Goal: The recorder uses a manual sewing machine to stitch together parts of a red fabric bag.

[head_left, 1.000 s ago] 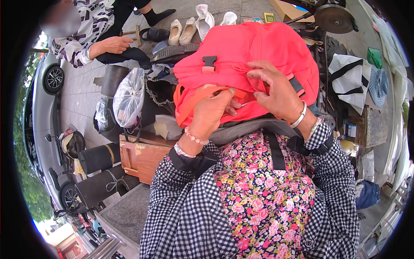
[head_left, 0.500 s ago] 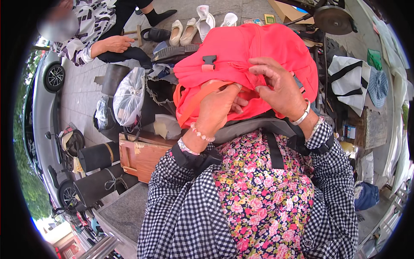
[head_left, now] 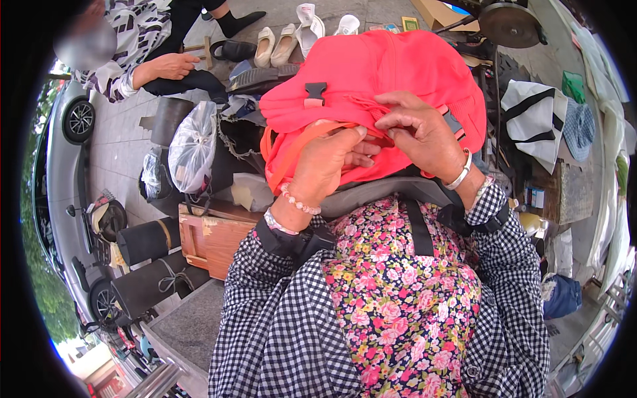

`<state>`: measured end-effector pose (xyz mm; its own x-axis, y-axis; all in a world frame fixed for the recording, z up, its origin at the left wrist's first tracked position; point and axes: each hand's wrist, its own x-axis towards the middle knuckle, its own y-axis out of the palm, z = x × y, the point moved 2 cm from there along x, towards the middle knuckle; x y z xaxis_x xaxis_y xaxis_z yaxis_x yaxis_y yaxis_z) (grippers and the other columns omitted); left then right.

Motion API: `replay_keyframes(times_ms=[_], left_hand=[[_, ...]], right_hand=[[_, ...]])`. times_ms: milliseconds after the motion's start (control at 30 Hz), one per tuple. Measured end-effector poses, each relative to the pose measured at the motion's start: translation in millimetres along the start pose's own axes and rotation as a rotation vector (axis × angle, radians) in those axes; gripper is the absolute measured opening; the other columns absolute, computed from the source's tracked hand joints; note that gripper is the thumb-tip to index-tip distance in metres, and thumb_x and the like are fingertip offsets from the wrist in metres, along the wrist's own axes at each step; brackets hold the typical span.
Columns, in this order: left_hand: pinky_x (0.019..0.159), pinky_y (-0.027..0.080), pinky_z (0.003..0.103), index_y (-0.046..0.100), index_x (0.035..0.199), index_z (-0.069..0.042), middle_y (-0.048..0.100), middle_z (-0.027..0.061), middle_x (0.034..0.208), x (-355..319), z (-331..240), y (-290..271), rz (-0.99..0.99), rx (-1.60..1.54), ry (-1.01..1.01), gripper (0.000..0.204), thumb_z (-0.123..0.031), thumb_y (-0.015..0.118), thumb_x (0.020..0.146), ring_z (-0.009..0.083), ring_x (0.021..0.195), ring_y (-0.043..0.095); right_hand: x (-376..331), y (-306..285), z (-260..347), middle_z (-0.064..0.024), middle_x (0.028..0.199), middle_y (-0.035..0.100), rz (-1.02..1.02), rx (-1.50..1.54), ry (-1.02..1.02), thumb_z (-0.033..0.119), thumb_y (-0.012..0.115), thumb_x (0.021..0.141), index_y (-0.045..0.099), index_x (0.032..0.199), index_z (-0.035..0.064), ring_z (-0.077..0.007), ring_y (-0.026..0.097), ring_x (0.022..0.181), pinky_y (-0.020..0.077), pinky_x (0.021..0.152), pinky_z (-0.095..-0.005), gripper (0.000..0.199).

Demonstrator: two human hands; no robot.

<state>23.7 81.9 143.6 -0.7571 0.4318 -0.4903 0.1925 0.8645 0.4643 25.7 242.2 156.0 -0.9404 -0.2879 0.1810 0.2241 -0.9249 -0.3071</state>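
Note:
A coral-red backpack [head_left: 398,63] with a black buckle [head_left: 316,93] lies in front of me, above my lap. My left hand [head_left: 326,162] is closed on its near side, thumb and fingers pinching the cloth beside an orange strap [head_left: 302,147]. Just right of it, my right hand [head_left: 424,136] has its thumb and fingers drawn together against the folded red cloth, with the upper finger stretched out. Whatever lies between those right fingertips is too small to make out. A dark grey padded strap [head_left: 385,196] runs along the bag's near edge.
At left stand a wooden box [head_left: 222,242], a clear plastic bag [head_left: 192,149] and black rolls [head_left: 146,242]. Shoes [head_left: 284,45] line the far side. A seated person's hand [head_left: 174,66] is at upper left. A white bag [head_left: 534,123] and a metal wheel [head_left: 509,25] are at right.
My right hand's thumb and fingers have come closer together and moved slightly left, toward my left hand. My left hand keeps its pinch on the backpack. The whole view has shifted slightly.

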Motion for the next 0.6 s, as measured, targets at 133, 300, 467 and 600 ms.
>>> replay_keyframes(times_ms=[133,300,467,600], left_hand=[[0.059,0.045,0.028,0.050,0.091,-0.001,0.056,0.0084,0.083,-3.0,-3.8,1.8,0.022,0.003,0.005,0.017,-0.015,0.047,0.081,0.0187,0.074,0.057],[0.053,0.044,0.024,0.053,0.089,0.001,0.056,0.0092,0.081,2.3,-2.5,4.7,-0.054,0.016,-0.011,0.022,-0.018,0.054,0.078,0.0157,0.068,0.056],[0.052,0.044,0.023,0.054,0.087,0.001,0.057,0.0090,0.079,3.9,1.4,3.1,-0.047,-0.023,-0.021,0.021,-0.017,0.053,0.078,0.0156,0.068,0.056],[0.053,0.044,0.023,0.054,0.087,0.002,0.057,0.0098,0.079,2.6,0.4,3.4,-0.015,-0.050,0.009,0.019,-0.015,0.051,0.079,0.0160,0.069,0.057]], right_hand=[[-0.1,0.6,0.5,-0.0135,0.103,0.048,0.010,-0.016,-0.011,-0.008,0.044,0.066,0.057,0.080,-0.0036,-0.0160,0.054,0.075,0.0435,0.060,-0.0228,0.019],[0.1,0.9,0.1,-0.0134,0.102,0.049,0.013,-0.022,-0.013,-0.008,0.045,0.066,0.057,0.079,-0.0040,-0.0165,0.054,0.078,0.0435,0.061,-0.0231,0.018],[-3.1,-0.8,-3.2,-0.0110,0.103,0.049,-0.041,0.052,0.027,-0.008,0.046,0.067,0.056,0.081,-0.0032,-0.0147,0.052,0.085,0.0424,0.065,-0.0221,0.018],[-4.9,-3.7,-2.6,-0.0087,0.103,0.050,-0.081,0.170,0.071,-0.008,0.044,0.069,0.056,0.084,-0.0023,-0.0124,0.050,0.088,0.0409,0.068,-0.0209,0.020]])
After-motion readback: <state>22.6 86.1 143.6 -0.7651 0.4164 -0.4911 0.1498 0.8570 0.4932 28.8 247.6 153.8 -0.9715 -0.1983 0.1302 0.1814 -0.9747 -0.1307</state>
